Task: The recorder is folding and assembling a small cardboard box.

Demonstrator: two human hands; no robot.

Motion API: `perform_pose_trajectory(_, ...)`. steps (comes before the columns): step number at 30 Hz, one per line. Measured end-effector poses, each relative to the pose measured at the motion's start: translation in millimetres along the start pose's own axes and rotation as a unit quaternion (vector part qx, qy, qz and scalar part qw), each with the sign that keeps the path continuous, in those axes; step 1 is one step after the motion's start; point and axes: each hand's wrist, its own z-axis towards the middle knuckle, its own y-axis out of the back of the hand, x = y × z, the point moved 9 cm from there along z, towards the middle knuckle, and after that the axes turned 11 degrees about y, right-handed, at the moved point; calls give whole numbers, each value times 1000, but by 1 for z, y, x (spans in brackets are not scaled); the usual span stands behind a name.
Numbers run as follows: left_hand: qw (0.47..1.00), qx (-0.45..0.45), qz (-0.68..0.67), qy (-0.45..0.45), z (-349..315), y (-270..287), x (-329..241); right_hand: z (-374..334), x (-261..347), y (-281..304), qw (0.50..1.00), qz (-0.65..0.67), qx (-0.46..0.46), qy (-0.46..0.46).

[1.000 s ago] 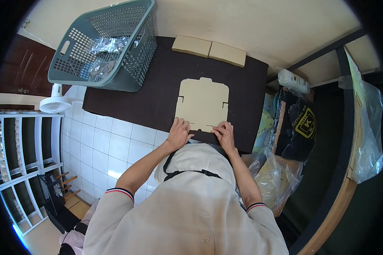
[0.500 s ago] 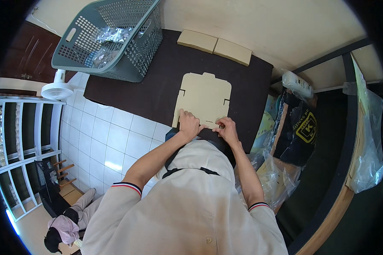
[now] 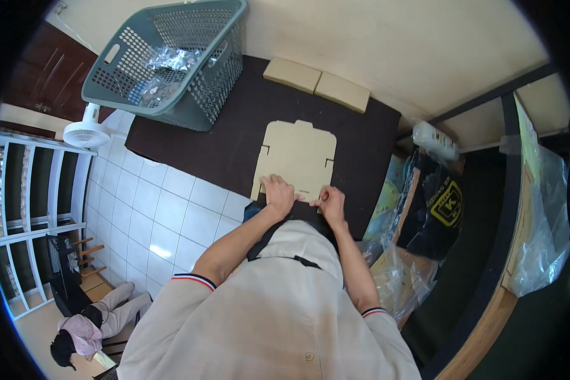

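Observation:
A flat, unfolded tan cardboard box, with slots and tabs cut along its sides, lies on the dark-covered table in front of me. My left hand holds its near left part, fingers over the board and thumb stretched along the near edge. At the near right corner, my right hand is closed in a pinch on the edge of the same board, by a small narrow flap. The fingertips of the right hand are partly hidden.
A grey-green perforated basket with clear plastic packets stands at the table's far left. Two folded cardboard boxes lie along the wall. Plastic-wrapped goods and a dark rack post crowd the right. A seated person is at the lower left.
The view has shifted slightly, so the table sits lower. Both hands stay at the cardboard's near edge; the right fingers have drawn into a tighter pinch at the corner.

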Motion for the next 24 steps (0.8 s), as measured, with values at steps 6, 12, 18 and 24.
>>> perform_pose_trajectory(6,999,-2,-30,14,2,-4,6,-1,-14,8,981,-71,46,-176)
perform_pose_trajectory(12,999,4,-43,13,6,2,7,6,-32,6,974,-60,72,-204)
perform_pose_trajectory(18,998,-39,-44,-24,-12,-10,16,5,-22,5,971,-57,78,-219)
perform_pose_trajectory(24,940,-194,-177,-219,-36,-34,55,3,-22,5,973,-70,68,-208)
